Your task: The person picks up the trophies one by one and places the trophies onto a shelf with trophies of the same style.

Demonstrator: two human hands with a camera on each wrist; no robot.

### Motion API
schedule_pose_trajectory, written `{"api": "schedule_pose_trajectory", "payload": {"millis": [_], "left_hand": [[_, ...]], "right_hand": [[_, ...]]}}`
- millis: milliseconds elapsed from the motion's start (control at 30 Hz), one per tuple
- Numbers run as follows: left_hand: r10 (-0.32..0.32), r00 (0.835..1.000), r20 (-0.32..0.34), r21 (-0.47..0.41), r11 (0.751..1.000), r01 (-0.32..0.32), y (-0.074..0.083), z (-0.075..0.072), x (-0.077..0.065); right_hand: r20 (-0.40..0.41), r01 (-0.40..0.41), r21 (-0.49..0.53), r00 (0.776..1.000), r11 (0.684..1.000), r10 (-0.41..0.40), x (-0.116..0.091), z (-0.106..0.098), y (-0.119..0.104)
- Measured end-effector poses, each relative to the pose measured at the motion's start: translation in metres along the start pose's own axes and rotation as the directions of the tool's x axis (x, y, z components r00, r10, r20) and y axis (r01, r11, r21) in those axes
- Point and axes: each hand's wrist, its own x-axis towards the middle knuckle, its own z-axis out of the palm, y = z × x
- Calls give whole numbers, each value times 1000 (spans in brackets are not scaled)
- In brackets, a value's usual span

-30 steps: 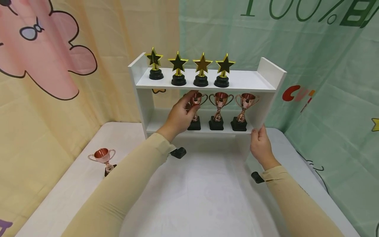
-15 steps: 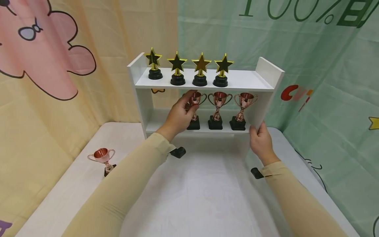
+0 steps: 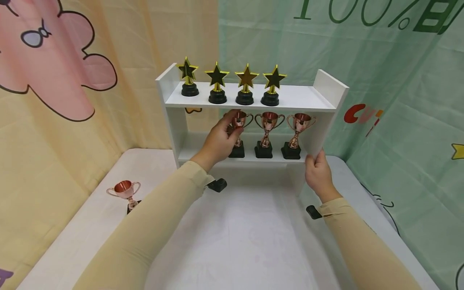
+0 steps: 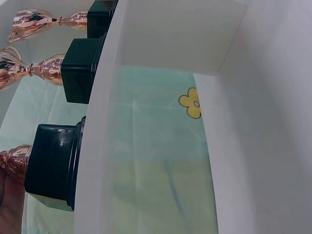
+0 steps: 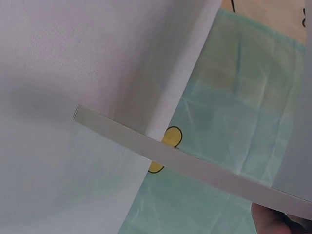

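My left hand (image 3: 217, 139) holds a rose-gold trophy cup (image 3: 237, 150) by its cup, thumb in front and fingers behind. The cup's black base stands on the lower board of a white shelf (image 3: 301, 94); part of its bowl and left handle are hidden. In the left wrist view, that trophy's base (image 4: 51, 161) is nearest, with a bit of the hand at the edge. To its right stand a second trophy cup (image 3: 264, 149) and a third (image 3: 291, 150). My right hand (image 3: 320, 177) grips the shelf's right side panel near the lower board. A fingertip (image 5: 268, 219) shows against that panel in the right wrist view.
Several gold star trophies (image 3: 245, 96) stand in a row on the upper board. Another rose-gold trophy cup (image 3: 124, 189) is on the white table (image 3: 224, 241) at left, its base partly behind the left sleeve. Printed curtains (image 3: 362, 52) hang behind and at the sides.
The left hand stays on the same trophy cup. Only a slight shift of the head view shows, and the right hand keeps its place on the panel.
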Motion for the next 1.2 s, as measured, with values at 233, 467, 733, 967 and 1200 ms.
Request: {"api": "schedule_pose_trajectory", "payload": {"millis": [233, 467, 733, 967, 1200], "left_hand": [[0, 1000, -2, -3, 1000, 0, -1, 1, 1], [-1, 1000, -4, -6, 1000, 1, -1, 2, 1], [6, 1000, -9, -20, 1000, -6, -1, 3, 2], [-5, 1000, 3, -10, 1000, 5, -2, 2, 2], [-8, 1000, 4, -11, 1000, 8, -1, 2, 2]], "right_hand": [[-2, -11, 1, 1000, 1000, 11, 0, 1, -1], [-2, -9, -3, 1000, 1000, 9, 0, 1, 2], [1, -10, 8, 1000, 1000, 10, 2, 2, 5], [7, -3, 5, 1000, 1000, 3, 1, 3, 5], [2, 4, 4, 1000, 1000, -4, 1, 3, 4]]}}
